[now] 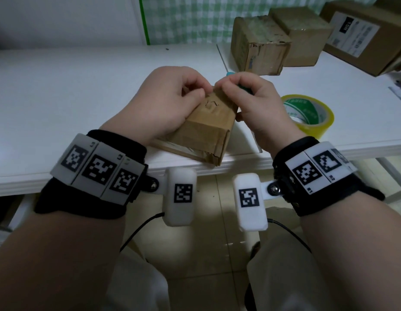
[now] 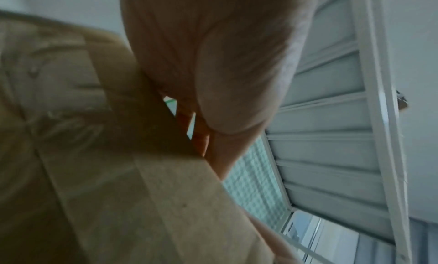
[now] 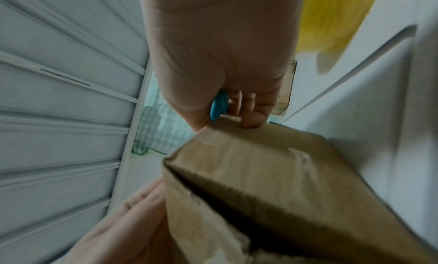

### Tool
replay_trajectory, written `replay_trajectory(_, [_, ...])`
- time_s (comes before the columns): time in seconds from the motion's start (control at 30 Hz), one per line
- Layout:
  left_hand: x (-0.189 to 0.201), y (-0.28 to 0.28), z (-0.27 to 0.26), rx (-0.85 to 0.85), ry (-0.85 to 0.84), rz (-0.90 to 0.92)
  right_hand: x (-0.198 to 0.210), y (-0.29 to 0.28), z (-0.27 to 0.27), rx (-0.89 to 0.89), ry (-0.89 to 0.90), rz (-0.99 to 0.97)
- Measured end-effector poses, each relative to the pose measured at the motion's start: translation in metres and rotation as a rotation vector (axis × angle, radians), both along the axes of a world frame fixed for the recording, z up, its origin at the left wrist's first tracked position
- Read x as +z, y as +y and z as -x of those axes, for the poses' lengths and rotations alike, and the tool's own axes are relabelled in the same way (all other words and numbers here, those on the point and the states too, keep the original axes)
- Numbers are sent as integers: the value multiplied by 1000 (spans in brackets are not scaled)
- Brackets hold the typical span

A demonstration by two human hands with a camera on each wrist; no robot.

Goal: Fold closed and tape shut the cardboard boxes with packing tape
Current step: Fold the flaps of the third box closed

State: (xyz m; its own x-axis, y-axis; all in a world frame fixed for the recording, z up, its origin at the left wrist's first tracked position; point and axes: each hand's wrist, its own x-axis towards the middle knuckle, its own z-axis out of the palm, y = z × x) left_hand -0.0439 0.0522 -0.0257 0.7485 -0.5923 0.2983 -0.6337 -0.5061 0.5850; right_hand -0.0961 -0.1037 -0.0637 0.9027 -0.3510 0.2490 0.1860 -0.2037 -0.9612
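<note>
I see the small cardboard box (image 1: 204,131) tilted between both hands: left hand (image 1: 170,102) pinches its top edge, right hand (image 1: 253,102) curls there too (gripping a teal tool (image 3: 219,108)).

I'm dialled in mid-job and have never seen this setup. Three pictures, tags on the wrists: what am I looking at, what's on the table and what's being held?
No machine here: a person works with bare hands. The wristbands with black-and-white tags carry small cameras. The big picture is from a head camera looking down; the other two look along each hand from the wrists.

The left hand and right hand both pinch the top of a small worn box at the near edge of the white table. The right hand also grips a blue-handled tool; what kind cannot be told.

To the right lies a yellow tape roll. At the back right stand three more boxes, one with a printed label.
</note>
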Motion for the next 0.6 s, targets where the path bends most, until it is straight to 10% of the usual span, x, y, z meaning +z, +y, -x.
replay_trajectory(0.27, [3, 0, 16, -136, -62, -638, 13, -20, 20, -76, 30, 17])
replay_trajectory(0.6, [13, -15, 29, -76, -9, -766, 26, -62, 61, -228, 134, 7])
